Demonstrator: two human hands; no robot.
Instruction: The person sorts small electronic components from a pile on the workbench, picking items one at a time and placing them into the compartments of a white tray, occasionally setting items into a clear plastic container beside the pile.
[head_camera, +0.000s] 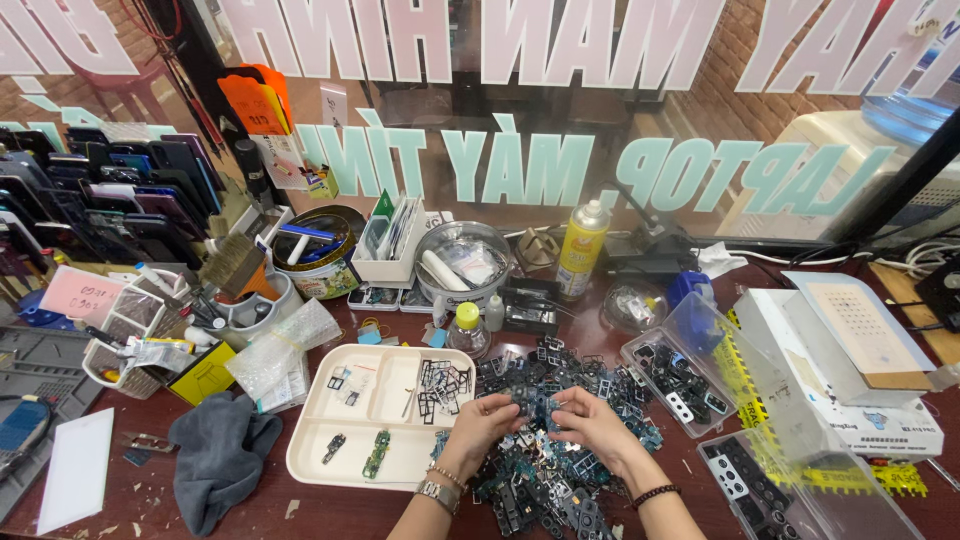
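A heap of small dark phone parts (560, 470) covers the red-brown bench in front of me. Both hands meet above the heap's middle. My left hand (483, 420), with a watch and a bracelet on its wrist, pinches a small blue-black part (533, 403) together with my right hand (590, 418), which wears a dark bead bracelet. A cream compartment tray (385, 455) lies just left of my left hand and holds a few small boards and metal frames.
Clear plastic boxes of parts (672, 375) stand open at the right, beside white cartons (850, 350). A grey cloth (220, 455) lies at the left. Behind stand a yellow spray can (582, 245), a round bowl (463, 262), tool cups, and a rack of phones (110, 190).
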